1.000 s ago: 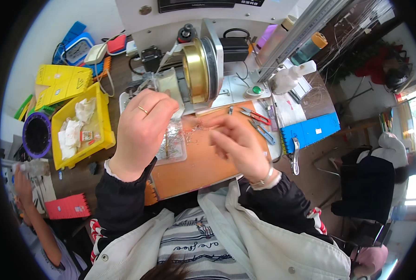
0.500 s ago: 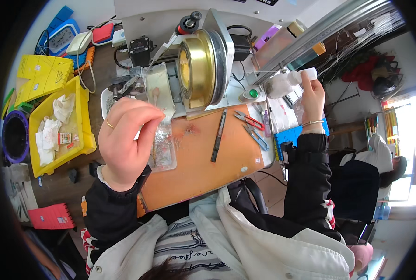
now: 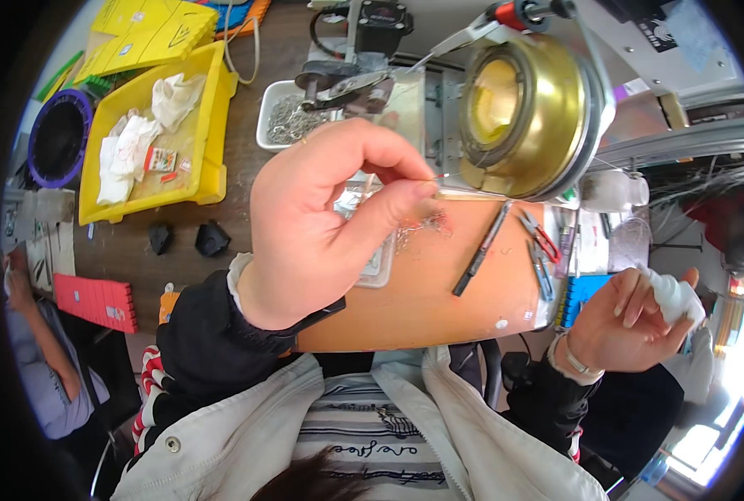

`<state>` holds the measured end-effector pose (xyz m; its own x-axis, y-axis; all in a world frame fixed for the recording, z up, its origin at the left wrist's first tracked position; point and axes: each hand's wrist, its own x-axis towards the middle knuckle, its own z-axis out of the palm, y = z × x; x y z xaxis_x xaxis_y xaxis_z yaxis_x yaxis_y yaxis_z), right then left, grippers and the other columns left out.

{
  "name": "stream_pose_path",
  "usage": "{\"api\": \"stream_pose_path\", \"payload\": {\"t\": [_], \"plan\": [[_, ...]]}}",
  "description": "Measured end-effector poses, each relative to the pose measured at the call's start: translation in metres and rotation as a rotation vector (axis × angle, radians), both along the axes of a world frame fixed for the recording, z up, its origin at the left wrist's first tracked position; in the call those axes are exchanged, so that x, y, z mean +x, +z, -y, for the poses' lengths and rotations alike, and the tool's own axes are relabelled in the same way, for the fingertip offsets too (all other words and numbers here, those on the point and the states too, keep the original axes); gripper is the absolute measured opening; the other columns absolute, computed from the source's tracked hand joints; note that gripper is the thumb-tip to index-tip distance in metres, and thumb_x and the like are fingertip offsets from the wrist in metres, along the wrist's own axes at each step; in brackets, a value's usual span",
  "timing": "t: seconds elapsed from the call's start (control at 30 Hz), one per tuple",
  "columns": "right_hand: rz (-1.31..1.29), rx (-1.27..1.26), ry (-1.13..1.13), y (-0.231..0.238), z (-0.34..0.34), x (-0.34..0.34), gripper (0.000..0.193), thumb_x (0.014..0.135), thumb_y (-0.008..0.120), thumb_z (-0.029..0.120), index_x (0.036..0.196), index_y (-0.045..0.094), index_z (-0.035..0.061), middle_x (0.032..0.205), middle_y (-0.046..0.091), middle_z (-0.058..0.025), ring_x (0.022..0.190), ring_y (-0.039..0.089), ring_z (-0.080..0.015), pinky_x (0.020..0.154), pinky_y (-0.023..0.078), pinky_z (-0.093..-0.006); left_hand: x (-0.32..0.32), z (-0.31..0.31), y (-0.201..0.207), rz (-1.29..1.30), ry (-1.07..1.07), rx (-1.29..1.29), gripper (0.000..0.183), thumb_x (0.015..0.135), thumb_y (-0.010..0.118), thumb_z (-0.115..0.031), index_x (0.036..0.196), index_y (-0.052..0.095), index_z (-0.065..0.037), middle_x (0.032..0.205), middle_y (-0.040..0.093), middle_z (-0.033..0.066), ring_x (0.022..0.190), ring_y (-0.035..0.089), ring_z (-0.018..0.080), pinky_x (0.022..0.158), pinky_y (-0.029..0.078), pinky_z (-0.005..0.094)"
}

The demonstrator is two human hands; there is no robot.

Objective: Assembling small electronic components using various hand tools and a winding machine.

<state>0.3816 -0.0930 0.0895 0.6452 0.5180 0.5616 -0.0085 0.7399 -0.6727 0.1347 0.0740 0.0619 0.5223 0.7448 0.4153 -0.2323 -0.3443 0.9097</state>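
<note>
Left hand [image 3: 317,213] pinches a wire [image 3: 442,176], probably light and bendy, best held near one end; right hand [image 3: 626,324] holds a white cap [image 3: 676,298].

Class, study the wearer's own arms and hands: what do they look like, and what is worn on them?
The left hand and right hand wear no gloves. The left sleeve and right sleeve are black, with red-and-white striped trim further up and a pale cuff edge showing at each wrist. A slim, shiny bracelet circles the right wrist.
</note>
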Motion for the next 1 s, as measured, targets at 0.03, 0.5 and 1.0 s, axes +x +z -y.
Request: {"api": "stream_pose_path", "payload": {"t": [0.03, 0.5, 1.0], "plan": [[-0.005, 0.020, -0.007, 0.000, -0.011, -0.017, 0.055, 0.101, 0.047, 0.040, 0.133, 0.046, -0.0045, 0.073, 0.052, -0.0045, 0.053, 0.042, -0.0115, 0.050, 0.034, -0.0295, -0.002, 0.000, 0.000, -0.001, 0.012, 0.033, 0.015, 0.085, 0.063, 0.013, 0.097, 0.061, 0.005, 0.095, 0.064, 0.0137, 0.090, 0.062, 0.0201, 0.083, 0.049, 0.0306], [0.273, 0.181, -0.103, -0.060, -0.079, -0.080, 0.055, 0.097, 0.048, 0.044, 0.132, 0.048, 0.0016, 0.068, 0.048, -0.0020, 0.061, 0.050, -0.0134, 0.089, 0.052, -0.0470, -0.009, -0.006, 0.000, -0.131, 0.148, 0.548, 0.034, 0.069, 0.077, 0.011, 0.097, 0.066, -0.006, 0.094, 0.066, 0.0097, 0.075, 0.062, 0.0256, 0.066, 0.050, 0.0332], [0.221, 0.161, -0.182, -0.064, -0.080, -0.077, 0.054, 0.090, 0.060, 0.049, 0.119, 0.048, 0.0044, 0.066, 0.043, 0.0003, 0.059, 0.043, -0.0119, 0.081, 0.049, -0.0377, 0.001, -0.004, -0.009, -0.104, 0.235, 0.611, 0.027, 0.072, 0.080, 0.001, 0.094, 0.067, -0.005, 0.091, 0.067, 0.0100, 0.073, 0.062, 0.0229, 0.062, 0.051, 0.0327]]}}
